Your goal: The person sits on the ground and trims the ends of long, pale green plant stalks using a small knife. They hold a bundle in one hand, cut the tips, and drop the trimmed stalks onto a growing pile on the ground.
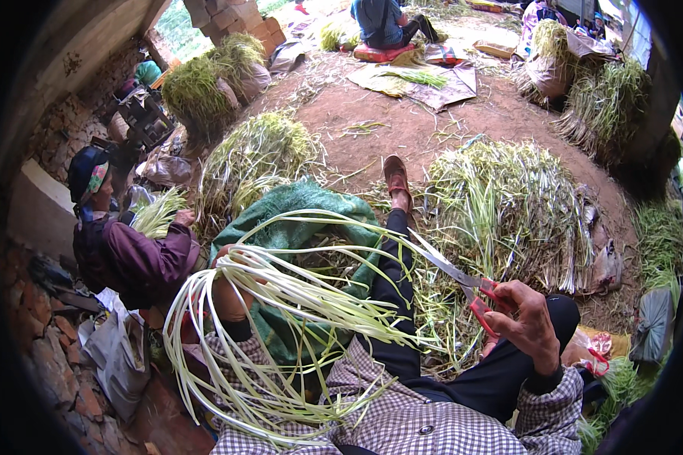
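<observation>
A bunch of long pale green-white stalks (296, 284), perhaps garlic chives, hangs over my left hand (233, 293), which is largely covered by them. The stalks droop on both sides, across my checked sleeve and over my lap. To the right, my right hand (523, 321) holds scissors with red handles (481, 301), thumb and fingers in the loops. Their blades stand apart, pointing up and left towards the tips of some stalks. Beneath the bunch, between it and my leg, lies a green woven sack (290, 205) with plant scraps in it.
A large heap of stalks (501, 210) lies beyond my right hand, another heap (256, 153) beyond the sack. Close on the left, a person (136, 244) holds a bunch of stalks. A grey-white bag (116, 352) stands by broken bricks. Another person (381, 25) sits farther off.
</observation>
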Tool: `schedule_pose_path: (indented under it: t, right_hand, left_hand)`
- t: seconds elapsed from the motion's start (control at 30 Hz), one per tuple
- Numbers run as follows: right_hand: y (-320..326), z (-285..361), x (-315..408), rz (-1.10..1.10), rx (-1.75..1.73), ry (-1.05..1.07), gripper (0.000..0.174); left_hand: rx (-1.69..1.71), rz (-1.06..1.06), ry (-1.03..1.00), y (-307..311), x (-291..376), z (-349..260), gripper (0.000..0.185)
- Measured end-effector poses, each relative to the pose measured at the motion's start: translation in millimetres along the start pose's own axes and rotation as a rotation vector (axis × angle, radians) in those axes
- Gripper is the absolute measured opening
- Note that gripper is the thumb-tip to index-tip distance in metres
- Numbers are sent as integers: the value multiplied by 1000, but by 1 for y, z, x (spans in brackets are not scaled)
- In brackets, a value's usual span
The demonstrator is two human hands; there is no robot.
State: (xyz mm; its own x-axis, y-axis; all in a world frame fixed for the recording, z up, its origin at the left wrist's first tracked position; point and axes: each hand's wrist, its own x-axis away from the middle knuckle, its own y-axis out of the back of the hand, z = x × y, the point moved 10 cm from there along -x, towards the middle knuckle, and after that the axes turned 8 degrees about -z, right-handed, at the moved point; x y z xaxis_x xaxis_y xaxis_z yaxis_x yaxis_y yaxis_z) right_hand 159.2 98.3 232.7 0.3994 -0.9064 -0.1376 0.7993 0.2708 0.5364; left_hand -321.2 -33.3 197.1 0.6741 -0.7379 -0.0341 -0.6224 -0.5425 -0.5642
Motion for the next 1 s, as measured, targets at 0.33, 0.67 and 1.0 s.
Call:
schedule_pose_path:
  t: [0.33, 0.67, 1.0]
  right_hand:
    - [3, -7, 1, -17, -4, 35, 41]
    - [2, -10, -1, -4, -9, 8, 42]
    - [0, -11, 2, -55, -78, 67, 22]
  left_hand:
    - [80, 80, 60, 2, -3, 8, 35]
    - [63, 152, 60, -4, -6, 15, 34]
    - [95, 82, 91, 2, -5, 12, 34]
